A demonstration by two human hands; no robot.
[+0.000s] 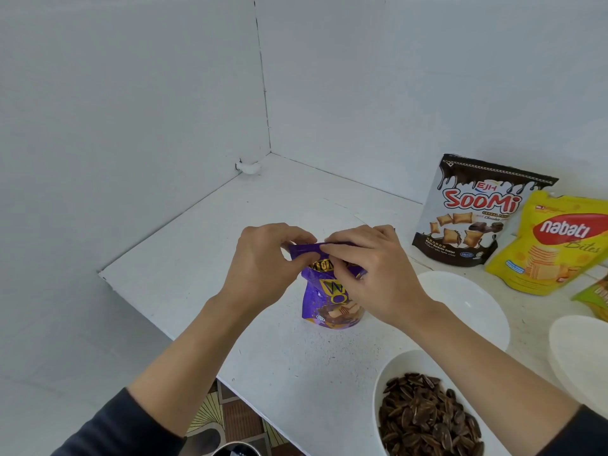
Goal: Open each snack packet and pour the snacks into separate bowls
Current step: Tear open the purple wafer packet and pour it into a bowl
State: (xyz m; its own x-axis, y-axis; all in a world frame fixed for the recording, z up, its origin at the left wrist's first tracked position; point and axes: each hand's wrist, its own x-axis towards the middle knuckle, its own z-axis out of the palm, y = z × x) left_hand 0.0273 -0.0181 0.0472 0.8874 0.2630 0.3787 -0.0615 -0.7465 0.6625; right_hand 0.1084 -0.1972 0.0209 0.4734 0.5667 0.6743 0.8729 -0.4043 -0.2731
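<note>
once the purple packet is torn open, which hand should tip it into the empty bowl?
Probably the right. Both the left hand and right hand pinch the purple packet at its top edge, but the empty bowl lies on the right hand's side, so it would not cross over.

Both hands (263, 258) cover the top edge of the purple packet (332, 301) and most of its lettering, while at the right edge a green packet (595, 301) and a white bowl (582, 357) are cut off, as is the seed bowl (394, 373) at the bottom.
</note>
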